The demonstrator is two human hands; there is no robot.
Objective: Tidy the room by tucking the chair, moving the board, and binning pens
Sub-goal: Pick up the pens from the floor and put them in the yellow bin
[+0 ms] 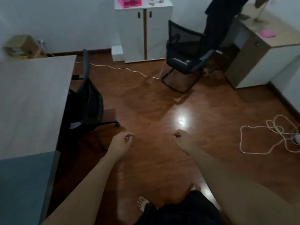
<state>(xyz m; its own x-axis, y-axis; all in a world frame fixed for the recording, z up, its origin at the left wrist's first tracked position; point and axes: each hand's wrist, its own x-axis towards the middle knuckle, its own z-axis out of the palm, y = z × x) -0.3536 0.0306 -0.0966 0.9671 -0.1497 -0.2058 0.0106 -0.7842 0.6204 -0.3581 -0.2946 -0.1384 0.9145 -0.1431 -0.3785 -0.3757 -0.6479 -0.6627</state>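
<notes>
From the head camera, much is blurring in the dim light: the brownish heap [19, 47] in the upper left is too smeared to identify, and the small items on top of the white cabinet [144, 31] at the upper centre are cut off by the frame edge. No board or pens are showing clearly anywhere. A second person's dark trouser leg [217, 23] is standing at the upper right, the body running out of frame. The left hand [122, 142] is hanging over the floor at lower centre, fingers loosely curled, gripping nothing. The right hand [180, 138] is floating just right of it, closed into a loose fist, also empty. The swivel chair [90, 101] is sitting at the left, pushed against the grey table [32, 101], its seat hiding beneath the tabletop. A black mesh chair [183, 57] is standing free near the cabinet. The glossy wooden floor [146, 98] is reflecting a lamp, with a white cable [123, 69] trailing across it and a tangled cord [266, 137] lying at the right beside a desk [266, 51].
</notes>
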